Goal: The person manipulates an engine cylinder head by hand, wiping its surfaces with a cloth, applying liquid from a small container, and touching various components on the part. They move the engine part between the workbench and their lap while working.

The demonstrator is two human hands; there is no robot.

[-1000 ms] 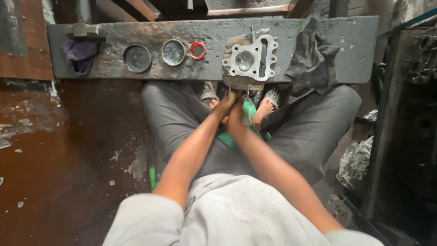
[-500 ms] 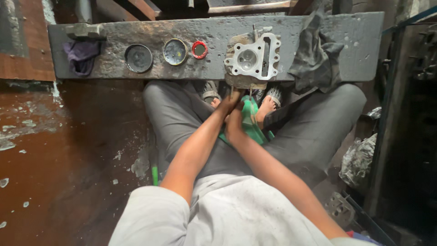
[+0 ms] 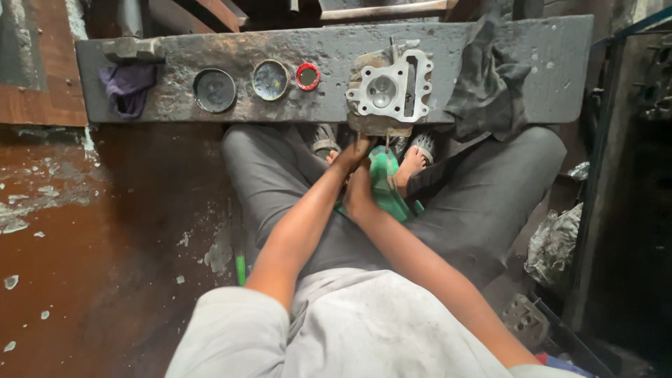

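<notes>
Compared with the views a moment ago, little has shifted: our two hands have stayed low between our knees, just below the metal engine head (image 3: 388, 91) that sits at the near edge of the grey bench (image 3: 560, 63). Our left hand (image 3: 350, 155) reaches up toward the underside of that casting, at about six o'clock from it, and looks to be touching or nearly touching its lower edge; whether its fingers are closed on anything we cannot tell. Our right hand (image 3: 360, 196) lies just below the left, pressed against a green cloth (image 3: 385, 189) (it seems to be gripping the cloth, though the fingers are hidden). So the work remains at the same spot, with the casting unmoved.

As for containers, two shallow round dishes stand on the bench at nine o'clock from the casting: a dark round tin (image 3: 214, 89) and a shinier round tin (image 3: 270, 79), both seemingly holding nothing but grime. A red ring (image 3: 307, 75) lies between the second tin and the casting. A dark rag (image 3: 490, 84) is draped at three o'clock.
</notes>
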